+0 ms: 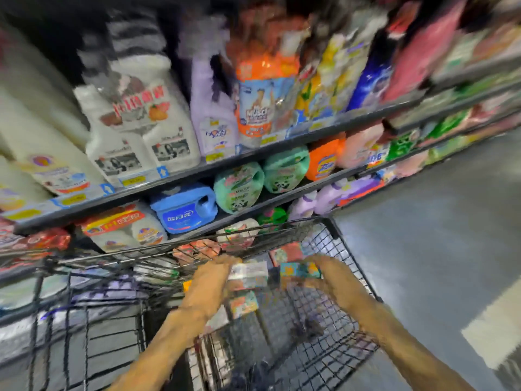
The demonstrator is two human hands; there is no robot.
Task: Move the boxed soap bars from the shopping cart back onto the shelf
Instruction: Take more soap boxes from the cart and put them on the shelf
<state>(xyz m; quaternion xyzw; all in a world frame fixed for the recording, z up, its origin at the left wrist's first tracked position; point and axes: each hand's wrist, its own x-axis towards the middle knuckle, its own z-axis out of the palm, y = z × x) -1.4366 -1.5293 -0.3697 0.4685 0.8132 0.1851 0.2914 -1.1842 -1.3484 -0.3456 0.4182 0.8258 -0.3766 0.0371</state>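
The frame is motion-blurred. Both my hands reach into the black wire shopping cart (346,249). My left hand (210,286) grips a pale boxed soap bar (249,273). My right hand (335,277) grips a blue-and-yellow patterned soap box (298,270). More soap boxes lie in the cart: a reddish one (287,253) past my hands and a colourful one (244,304) below the left hand. Red soap boxes (36,241) sit on the low shelf (112,198) at the left.
Shelves ahead carry large detergent jugs: white (141,128), blue (184,208), green (239,187), orange (324,162). A spray bottle with orange label (262,100) stands on the upper shelf. Grey aisle floor (437,235) opens to the right of the cart.
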